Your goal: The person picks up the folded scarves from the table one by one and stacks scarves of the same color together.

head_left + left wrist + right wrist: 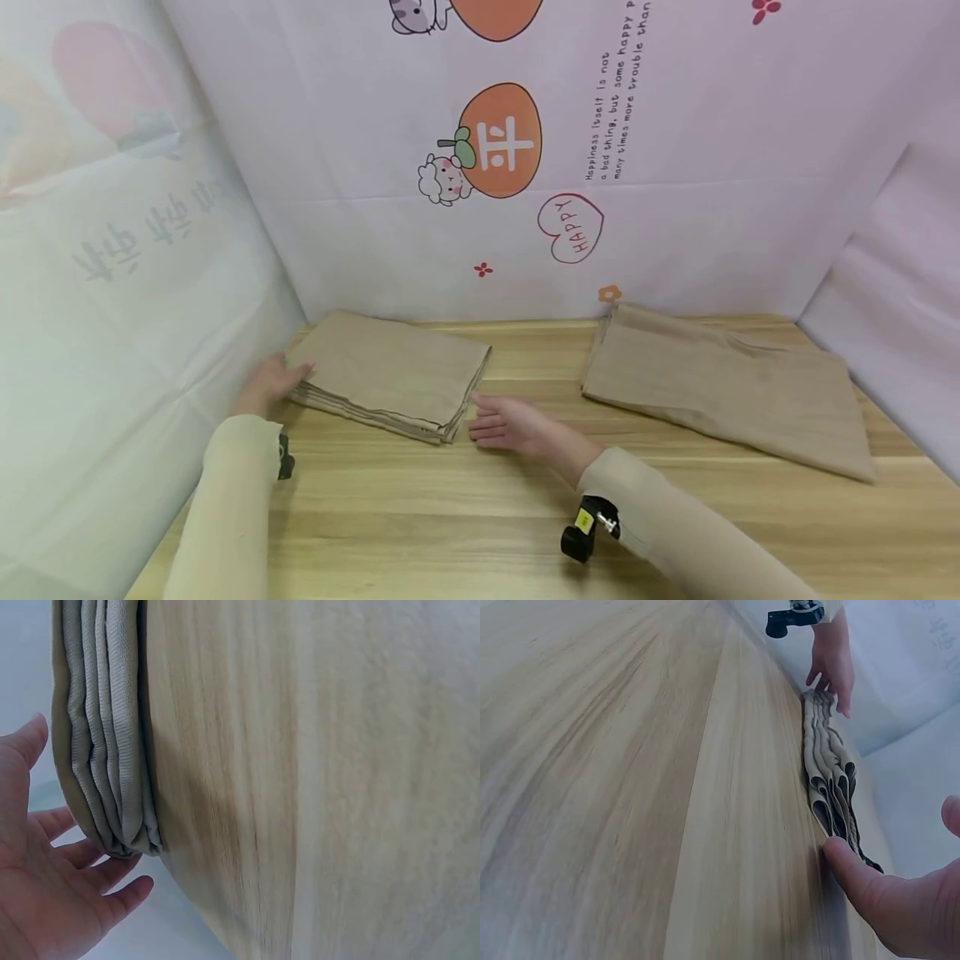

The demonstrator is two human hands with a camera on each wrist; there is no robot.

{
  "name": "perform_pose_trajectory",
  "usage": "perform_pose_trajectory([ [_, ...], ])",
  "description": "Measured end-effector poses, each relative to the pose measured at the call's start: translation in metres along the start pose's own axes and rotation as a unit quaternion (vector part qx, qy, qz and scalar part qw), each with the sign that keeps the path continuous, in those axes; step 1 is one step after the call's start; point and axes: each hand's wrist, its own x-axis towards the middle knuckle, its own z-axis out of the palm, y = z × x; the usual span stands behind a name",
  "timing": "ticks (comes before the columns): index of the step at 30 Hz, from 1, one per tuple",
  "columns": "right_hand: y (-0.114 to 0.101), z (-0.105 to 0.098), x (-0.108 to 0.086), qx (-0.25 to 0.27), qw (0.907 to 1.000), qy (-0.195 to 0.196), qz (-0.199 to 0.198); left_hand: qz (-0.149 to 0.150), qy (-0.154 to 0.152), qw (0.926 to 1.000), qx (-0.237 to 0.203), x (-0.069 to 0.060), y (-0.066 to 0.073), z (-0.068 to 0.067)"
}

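With 6 o'clock nearest me, the folded beige cloth (pixel 390 367) lies between 10 and 11 on the wooden tabletop (pixel 412 525). I judge its folding mostly done; evening up the edges seems left. My left hand (pixel 272 380), at its 9 o'clock end, and right hand (pixel 517 427), at its 4, are loose-fingered, gripping nothing. It's plain, several layers thick, splaying at 5 o'clock. A 2nd beige cloth (pixel 720 387), at 2, lies folded more loosely.

back wall (pixel 360 125): white, printed with orange fruit (pixel 500 140) | left wall (pixel 112 358): pale, creased | tabletop (pixel 420 525): light wood-grain
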Motion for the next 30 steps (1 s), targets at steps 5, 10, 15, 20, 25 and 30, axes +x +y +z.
perform_pose_trajectory([
  [5, 0.001, 0.007, 0.006, 0.019, 0.9998, 0.006, -0.001, -0.008, -0.002, 0.9998, -0.016, 0.002, -0.001, 0.001],
  [10, 0.002, 0.013, 0.013, 0.045, 0.9986, 0.028, 0.004, -0.020, -0.012, 0.9995, -0.024, 0.001, 0.000, 0.000],
  [15, 0.003, 0.018, 0.020, 0.060, 0.9970, 0.048, 0.003, -0.034, -0.011, 0.9980, -0.052, 0.002, 0.000, -0.001],
  [20, 0.005, 0.024, 0.025, 0.076, 0.9952, 0.062, 0.007, -0.044, 0.004, 0.9970, -0.064, 0.004, -0.003, 0.000],
  [25, 0.006, 0.030, 0.031, 0.098, 0.9921, 0.077, 0.013, -0.062, 0.018, 0.9931, -0.098, 0.002, -0.003, 0.000],
  [30, 0.007, 0.033, 0.039, 0.104, 0.9903, 0.091, 0.013, -0.086, 0.031, 0.9875, -0.128, 0.002, -0.005, -0.001],
])
